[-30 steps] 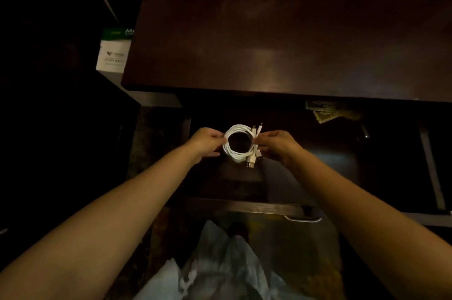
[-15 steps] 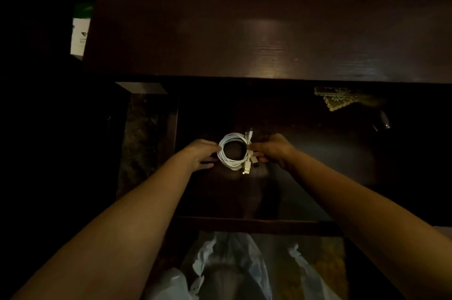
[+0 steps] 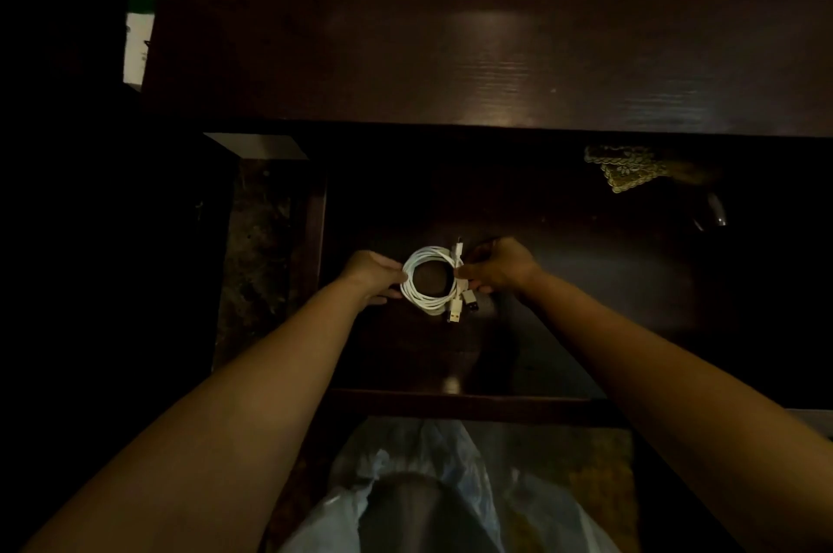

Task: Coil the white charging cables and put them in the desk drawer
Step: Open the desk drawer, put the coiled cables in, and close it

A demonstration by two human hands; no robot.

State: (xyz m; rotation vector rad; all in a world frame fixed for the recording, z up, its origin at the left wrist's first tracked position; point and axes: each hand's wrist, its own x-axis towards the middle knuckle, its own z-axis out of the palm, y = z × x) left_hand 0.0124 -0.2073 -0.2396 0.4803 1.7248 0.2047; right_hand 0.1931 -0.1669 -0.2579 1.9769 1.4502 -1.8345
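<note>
A white charging cable bundle (image 3: 426, 282), wound into a round coil, hangs low inside the open dark wooden desk drawer (image 3: 450, 399). My left hand (image 3: 374, 275) pinches the coil's left side. My right hand (image 3: 496, 266) grips its right side, where several plug ends stick out above and below the fingers. Whether the coil touches the drawer floor I cannot tell in the dim light.
The dark desk top (image 3: 496, 34) lies beyond the drawer. A gold lace-like cloth (image 3: 626, 167) and a small shiny object (image 3: 714, 209) sit at the drawer's back right. A white and green box (image 3: 137, 43) stands to the left. A plastic bag (image 3: 432, 489) lies below.
Both hands have carried the coil lower and deeper into the drawer, and my head has leaned forward over it. The grip on the coil is the same.
</note>
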